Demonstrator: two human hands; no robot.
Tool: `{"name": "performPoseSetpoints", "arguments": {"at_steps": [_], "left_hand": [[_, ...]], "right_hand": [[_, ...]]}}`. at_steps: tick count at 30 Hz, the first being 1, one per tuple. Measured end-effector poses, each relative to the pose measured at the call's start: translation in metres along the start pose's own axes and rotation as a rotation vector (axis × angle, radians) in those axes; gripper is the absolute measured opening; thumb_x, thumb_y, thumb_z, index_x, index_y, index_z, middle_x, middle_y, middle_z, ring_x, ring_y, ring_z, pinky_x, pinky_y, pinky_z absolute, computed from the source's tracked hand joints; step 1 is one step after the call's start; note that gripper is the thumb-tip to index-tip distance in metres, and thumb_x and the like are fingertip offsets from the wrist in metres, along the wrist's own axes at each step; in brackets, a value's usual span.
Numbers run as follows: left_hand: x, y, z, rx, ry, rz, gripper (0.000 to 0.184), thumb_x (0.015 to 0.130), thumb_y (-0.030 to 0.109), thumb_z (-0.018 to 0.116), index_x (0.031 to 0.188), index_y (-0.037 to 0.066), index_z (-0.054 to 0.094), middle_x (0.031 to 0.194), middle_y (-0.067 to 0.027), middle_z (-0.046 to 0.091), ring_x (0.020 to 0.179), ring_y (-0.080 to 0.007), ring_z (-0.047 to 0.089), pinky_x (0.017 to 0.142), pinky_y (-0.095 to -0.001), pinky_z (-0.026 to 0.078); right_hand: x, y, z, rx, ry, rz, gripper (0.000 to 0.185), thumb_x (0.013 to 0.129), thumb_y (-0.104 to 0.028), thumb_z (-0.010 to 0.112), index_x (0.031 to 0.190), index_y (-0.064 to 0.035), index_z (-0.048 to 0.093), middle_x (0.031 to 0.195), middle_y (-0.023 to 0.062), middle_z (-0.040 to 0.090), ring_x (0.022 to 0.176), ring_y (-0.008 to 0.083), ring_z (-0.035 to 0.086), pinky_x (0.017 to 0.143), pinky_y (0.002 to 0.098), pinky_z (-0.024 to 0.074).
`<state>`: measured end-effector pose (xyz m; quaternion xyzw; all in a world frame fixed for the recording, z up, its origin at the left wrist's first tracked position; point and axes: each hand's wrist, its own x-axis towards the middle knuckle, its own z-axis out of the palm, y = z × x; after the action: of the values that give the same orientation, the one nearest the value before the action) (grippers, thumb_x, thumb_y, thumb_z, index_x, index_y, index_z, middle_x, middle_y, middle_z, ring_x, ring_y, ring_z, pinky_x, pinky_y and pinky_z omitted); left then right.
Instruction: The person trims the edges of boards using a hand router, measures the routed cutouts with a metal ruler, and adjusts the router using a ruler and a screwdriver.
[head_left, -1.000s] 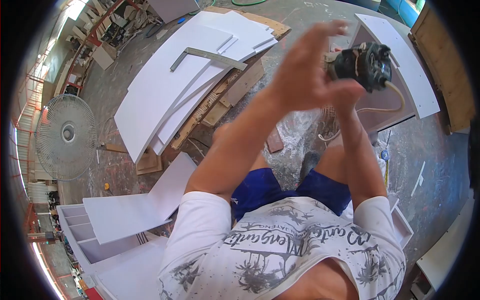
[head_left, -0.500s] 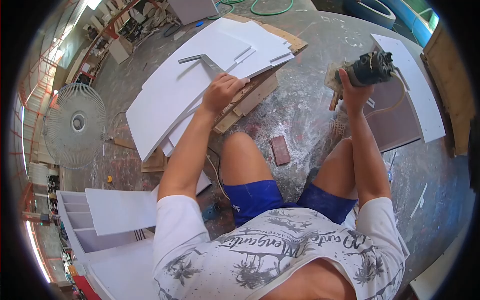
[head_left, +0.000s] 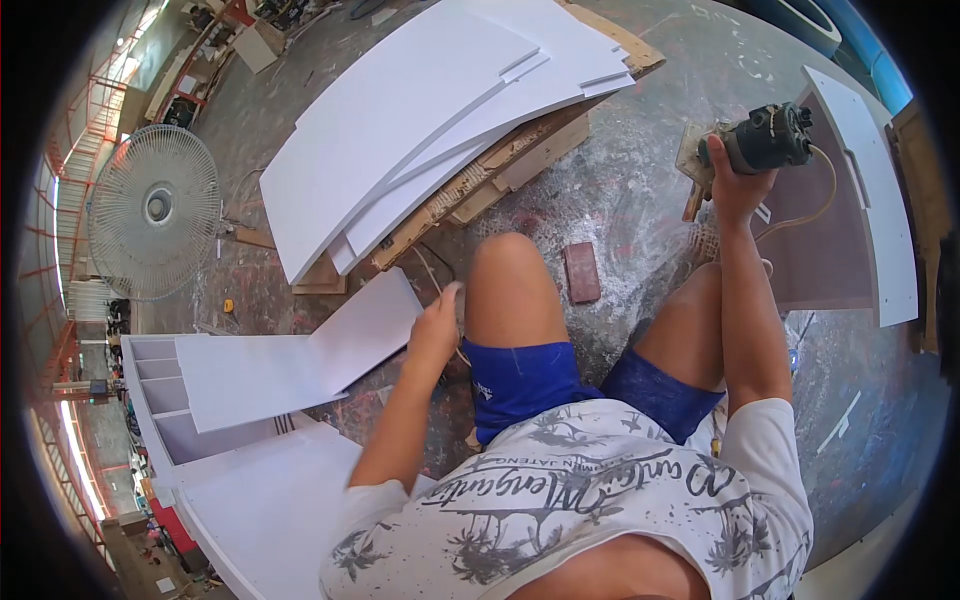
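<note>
My right hand (head_left: 738, 190) is closed around a dark power tool (head_left: 770, 138) with a pale base plate, held up at the right; its cord (head_left: 828, 200) trails down. My left hand (head_left: 432, 330) is closed beside my left knee, near the right end of a loose white panel (head_left: 370, 320). What it holds is hidden; the metal square is not visible. Ahead, several white curved panels (head_left: 400, 110) lie stacked on a rough wooden board (head_left: 440, 200).
A reddish block (head_left: 581, 273) lies on the dusty floor between my knees. At the left are a fan (head_left: 157, 205) and a white compartmented cabinet (head_left: 160, 395). A white cabinet piece (head_left: 870, 160) stands at the right, beside a brown wooden panel (head_left: 912, 210).
My left hand moved from near the tool to the metal square on the panels, closed on it, then came down toward my knee. The square is gone from the stack. My right hand still holds the tool.
</note>
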<state>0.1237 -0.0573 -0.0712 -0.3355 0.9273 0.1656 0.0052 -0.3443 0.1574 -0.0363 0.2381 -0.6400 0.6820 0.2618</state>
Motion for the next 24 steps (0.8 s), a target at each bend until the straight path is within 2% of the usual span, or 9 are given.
{"name": "performPoseSetpoints", "arguments": {"at_steps": [2, 4, 9, 12, 14, 17, 19, 22, 24], "left_hand": [[-0.019, -0.052, 0.074, -0.005, -0.100, -0.314, 0.046, 0.090, -0.001, 0.055, 0.134, 0.009, 0.053, 0.114, -0.0276, 0.069, 0.097, -0.0525, 0.067, 0.084, -0.0585, 0.054], [-0.051, -0.083, 0.134, -0.081, -0.201, -0.432, 0.039, 0.092, 0.003, 0.057, 0.130, 0.007, 0.055, 0.115, -0.0295, 0.069, 0.104, -0.0500, 0.066, 0.088, -0.0566, 0.054], [-0.120, -0.184, 0.315, -0.409, -0.071, -0.002, 0.027, 0.095, 0.018, 0.061, 0.117, 0.002, 0.062, 0.110, -0.0287, 0.070, 0.100, -0.0488, 0.067, 0.085, -0.0536, 0.055], [-0.101, -0.153, 0.262, -0.262, -0.159, -0.116, 0.021, 0.098, 0.018, 0.057, 0.110, 0.002, 0.066, 0.109, -0.0248, 0.071, 0.104, -0.0474, 0.066, 0.086, -0.0507, 0.055], [-0.058, -0.063, 0.129, -0.109, -0.189, -0.490, 0.017, 0.097, 0.012, 0.057, 0.106, 0.003, 0.068, 0.109, -0.0210, 0.070, 0.106, -0.0433, 0.066, 0.087, -0.0481, 0.053], [-0.007, -0.040, 0.036, -0.069, 0.486, -0.067, 0.013, 0.093, 0.007, 0.060, 0.104, 0.007, 0.068, 0.098, -0.0160, 0.068, 0.092, -0.0376, 0.066, 0.082, -0.0476, 0.053], [0.032, -0.042, -0.031, 0.093, 0.742, 0.123, 0.017, 0.092, 0.012, 0.064, 0.107, 0.008, 0.069, 0.107, -0.0144, 0.066, 0.107, -0.0379, 0.062, 0.094, -0.0488, 0.048], [0.067, -0.044, -0.129, 0.680, 0.765, -0.074, 0.050, 0.086, 0.004, 0.064, 0.135, 0.012, 0.061, 0.127, -0.0147, 0.065, 0.121, -0.0363, 0.061, 0.101, -0.0460, 0.049], [0.072, -0.077, -0.150, 0.796, 0.502, -0.182, 0.061, 0.086, 0.002, 0.063, 0.145, 0.014, 0.053, 0.141, -0.0146, 0.059, 0.131, -0.0377, 0.056, 0.107, -0.0455, 0.047]], "right_hand": [[0.003, 0.001, -0.002, -0.032, 0.015, -0.012, 0.076, 0.072, -0.024, 0.097, 0.129, 0.0020, 0.054, 0.114, 0.0102, 0.066, 0.101, 0.0194, 0.066, 0.091, 0.0336, 0.0528], [0.002, 0.006, -0.006, -0.099, 0.014, -0.018, 0.076, 0.073, -0.024, 0.097, 0.130, 0.0019, 0.053, 0.115, 0.0103, 0.066, 0.102, 0.0196, 0.065, 0.092, 0.0337, 0.0525], [0.001, -0.004, -0.010, -0.060, 0.058, 0.005, 0.072, 0.076, -0.026, 0.096, 0.128, 0.0009, 0.055, 0.113, 0.0087, 0.065, 0.101, 0.0186, 0.065, 0.092, 0.0321, 0.0520], [-0.002, -0.010, -0.011, -0.013, 0.090, 0.008, 0.067, 0.078, -0.025, 0.095, 0.126, 0.0003, 0.056, 0.112, 0.0080, 0.066, 0.100, 0.0178, 0.065, 0.091, 0.0310, 0.0520], [0.001, -0.010, -0.013, 0.008, 0.098, -0.005, 0.066, 0.078, -0.025, 0.095, 0.126, 0.0004, 0.056, 0.113, 0.0082, 0.066, 0.100, 0.0178, 0.065, 0.091, 0.0307, 0.0520], [0.001, -0.010, -0.017, -0.014, 0.091, -0.005, 0.068, 0.077, -0.024, 0.095, 0.127, 0.0007, 0.055, 0.114, 0.0087, 0.065, 0.102, 0.0181, 0.065, 0.092, 0.0314, 0.0517], [0.001, -0.008, -0.018, -0.029, 0.065, 0.031, 0.074, 0.076, -0.024, 0.096, 0.131, 0.0013, 0.053, 0.116, 0.0095, 0.064, 0.104, 0.0187, 0.064, 0.094, 0.0333, 0.0511], [0.001, -0.001, -0.017, -0.013, 0.084, -0.001, 0.073, 0.075, -0.023, 0.096, 0.130, 0.0010, 0.054, 0.116, 0.0095, 0.064, 0.104, 0.0194, 0.064, 0.094, 0.0341, 0.0511], [-0.001, 0.000, -0.018, -0.025, 0.083, -0.011, 0.073, 0.075, -0.024, 0.096, 0.130, 0.0007, 0.055, 0.116, 0.0098, 0.064, 0.105, 0.0201, 0.064, 0.094, 0.0347, 0.0510]]}}
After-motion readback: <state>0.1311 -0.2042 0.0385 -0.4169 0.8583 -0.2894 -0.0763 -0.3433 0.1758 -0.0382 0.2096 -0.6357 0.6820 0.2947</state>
